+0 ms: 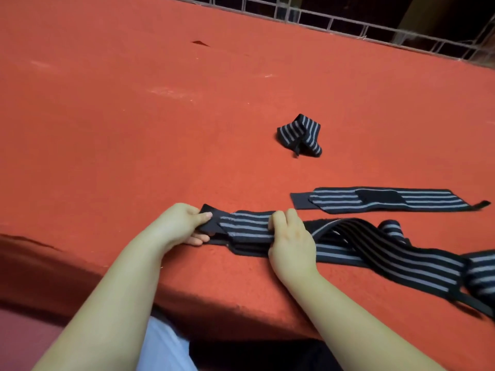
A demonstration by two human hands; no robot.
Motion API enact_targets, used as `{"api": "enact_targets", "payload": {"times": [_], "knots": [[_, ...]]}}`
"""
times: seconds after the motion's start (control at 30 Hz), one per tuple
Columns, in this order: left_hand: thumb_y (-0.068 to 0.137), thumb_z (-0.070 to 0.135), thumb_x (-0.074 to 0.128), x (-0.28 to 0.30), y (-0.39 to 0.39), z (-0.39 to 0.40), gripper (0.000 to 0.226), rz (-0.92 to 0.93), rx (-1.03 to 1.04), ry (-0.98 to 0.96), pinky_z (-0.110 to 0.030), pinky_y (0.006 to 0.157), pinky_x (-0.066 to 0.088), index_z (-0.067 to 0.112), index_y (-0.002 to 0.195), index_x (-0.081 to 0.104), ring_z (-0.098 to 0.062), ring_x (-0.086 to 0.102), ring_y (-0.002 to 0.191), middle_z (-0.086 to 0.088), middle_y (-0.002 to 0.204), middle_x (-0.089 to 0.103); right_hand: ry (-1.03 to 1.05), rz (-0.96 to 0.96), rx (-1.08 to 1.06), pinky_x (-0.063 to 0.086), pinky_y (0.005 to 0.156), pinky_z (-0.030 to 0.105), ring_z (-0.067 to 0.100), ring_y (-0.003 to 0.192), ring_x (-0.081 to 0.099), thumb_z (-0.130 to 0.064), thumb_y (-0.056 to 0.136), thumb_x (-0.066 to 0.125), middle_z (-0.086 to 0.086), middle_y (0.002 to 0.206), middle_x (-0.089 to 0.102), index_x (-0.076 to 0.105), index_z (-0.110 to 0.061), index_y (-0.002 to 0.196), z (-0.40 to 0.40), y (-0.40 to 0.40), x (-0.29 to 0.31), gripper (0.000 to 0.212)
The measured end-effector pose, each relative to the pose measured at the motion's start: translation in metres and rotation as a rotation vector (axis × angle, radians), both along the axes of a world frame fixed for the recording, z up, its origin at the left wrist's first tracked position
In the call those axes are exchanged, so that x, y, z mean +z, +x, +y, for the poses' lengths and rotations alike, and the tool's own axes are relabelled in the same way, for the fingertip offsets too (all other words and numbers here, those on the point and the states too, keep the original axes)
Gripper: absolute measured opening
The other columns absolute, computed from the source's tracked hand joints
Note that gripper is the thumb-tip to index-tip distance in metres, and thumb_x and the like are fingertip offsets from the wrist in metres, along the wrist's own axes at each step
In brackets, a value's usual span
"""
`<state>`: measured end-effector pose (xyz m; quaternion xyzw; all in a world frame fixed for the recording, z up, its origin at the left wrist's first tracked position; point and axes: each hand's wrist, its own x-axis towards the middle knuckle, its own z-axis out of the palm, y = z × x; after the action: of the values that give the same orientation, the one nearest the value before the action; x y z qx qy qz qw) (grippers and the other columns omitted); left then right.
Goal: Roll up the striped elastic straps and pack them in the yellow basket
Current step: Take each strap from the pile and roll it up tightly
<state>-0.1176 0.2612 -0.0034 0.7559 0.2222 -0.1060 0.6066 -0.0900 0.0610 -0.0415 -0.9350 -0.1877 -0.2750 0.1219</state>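
Head view: both hands — left [182, 226], right [290, 236] — pinch one striped strap [249, 226].

No text, labels, brand marks or nos. readable anywhere I look. The straps [249, 227] under my fingers show only grey stripes on black, no print I can make out.
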Motion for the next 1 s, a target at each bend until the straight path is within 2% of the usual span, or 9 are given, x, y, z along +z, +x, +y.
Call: {"api": "enact_targets", "payload": {"times": [0.07, 0.2, 0.3, 0.4, 0.57, 0.73, 0.8, 0.9, 1.0], "knots": [[0.095, 0.018, 0.053, 0.0, 0.0, 0.005, 0.022, 0.022, 0.001, -0.028, -0.013, 0.046, 0.051, 0.006, 0.082, 0.065, -0.004, 0.063, 0.047, -0.004, 0.069, 0.067, 0.04, 0.031, 0.003, 0.022, 0.044, 0.025, 0.025, 0.052, 0.05, -0.002, 0.056, 0.033, 0.004, 0.07, 0.046, 0.047, -0.014, 0.073, -0.001, -0.002, -0.005, 0.024], [0.081, 0.015, 0.071, -0.005, 0.0, 0.013, 0.02, 0.011, 0.08, 0.053, -0.012, 0.045, 0.048, 0.005, 0.065, 0.064, -0.009, 0.051, 0.044, 0.004, 0.041, 0.052, 0.126, 0.1, 0.008, 0.023, 0.049, 0.025, 0.029, 0.059, 0.05, 0.009, 0.043, 0.055, 0.005, 0.074, 0.045, 0.042, -0.016, 0.076, -0.005, -0.002, -0.013, 0.044], [0.078, 0.01, 0.074, -0.008, -0.002, 0.015, 0.014, 0.019, 0.113, 0.033, -0.011, 0.043, 0.047, 0.002, 0.068, 0.067, -0.006, 0.052, 0.039, -0.001, 0.046, 0.054, 0.156, 0.129, 0.002, 0.023, 0.049, 0.026, 0.03, 0.062, 0.05, 0.011, 0.045, 0.054, 0.006, 0.075, 0.045, 0.047, -0.013, 0.075, -0.006, -0.003, -0.014, 0.039], [0.081, 0.004, 0.069, -0.007, -0.001, 0.017, 0.012, 0.033, 0.108, -0.007, -0.012, 0.044, 0.05, 0.003, 0.069, 0.066, -0.002, 0.055, 0.037, 0.002, 0.042, 0.059, 0.153, 0.138, 0.006, 0.023, 0.05, 0.026, 0.03, 0.064, 0.049, 0.014, 0.044, 0.056, 0.007, 0.075, 0.045, 0.049, -0.011, 0.073, -0.006, -0.003, -0.014, 0.039], [0.077, 0.001, 0.072, -0.009, 0.0, 0.015, 0.017, 0.037, 0.139, 0.05, -0.013, 0.042, 0.049, 0.003, 0.062, 0.063, -0.004, 0.053, 0.034, 0.0, 0.041, 0.056, 0.16, 0.163, 0.014, 0.009, 0.048, 0.015, 0.028, 0.063, 0.048, 0.017, 0.043, 0.057, 0.005, 0.075, 0.044, 0.049, -0.01, 0.072, -0.008, -0.004, -0.014, 0.041], [0.075, 0.001, 0.073, -0.01, -0.002, 0.014, 0.019, 0.031, 0.174, 0.089, -0.013, 0.042, 0.049, 0.002, 0.06, 0.061, -0.006, 0.051, 0.032, -0.004, 0.043, 0.056, 0.178, 0.164, 0.048, 0.01, 0.049, 0.014, 0.021, 0.063, 0.041, 0.016, 0.044, 0.055, -0.001, 0.076, 0.039, 0.049, -0.011, 0.073, -0.009, -0.004, -0.015, 0.039], [0.075, 0.0, 0.072, -0.011, -0.002, 0.013, 0.021, 0.027, 0.181, 0.103, -0.013, 0.042, 0.049, 0.002, 0.058, 0.06, -0.006, 0.051, 0.032, -0.005, 0.044, 0.056, 0.171, 0.152, 0.056, 0.011, 0.047, 0.016, 0.023, 0.062, 0.044, 0.016, 0.044, 0.055, 0.002, 0.075, 0.042, 0.049, -0.011, 0.073, -0.009, -0.003, -0.015, 0.04], [0.077, 0.0, 0.07, -0.012, -0.002, 0.014, 0.023, 0.026, 0.189, 0.112, -0.016, 0.045, 0.05, 0.003, 0.057, 0.058, -0.011, 0.053, 0.04, -0.007, 0.05, 0.055, 0.157, 0.13, 0.071, 0.023, 0.048, 0.025, 0.025, 0.061, 0.047, 0.015, 0.045, 0.054, 0.004, 0.074, 0.045, 0.049, -0.012, 0.073, -0.009, -0.004, -0.016, 0.04], [0.077, 0.0, 0.07, -0.012, -0.002, 0.014, 0.024, 0.032, 0.186, 0.132, -0.015, 0.045, 0.05, 0.004, 0.057, 0.057, -0.014, 0.052, 0.045, -0.008, 0.052, 0.055, 0.164, 0.13, 0.079, 0.026, 0.049, 0.027, 0.023, 0.062, 0.046, 0.015, 0.046, 0.055, 0.004, 0.075, 0.045, 0.05, -0.012, 0.074, -0.009, -0.004, -0.016, 0.039]]}}
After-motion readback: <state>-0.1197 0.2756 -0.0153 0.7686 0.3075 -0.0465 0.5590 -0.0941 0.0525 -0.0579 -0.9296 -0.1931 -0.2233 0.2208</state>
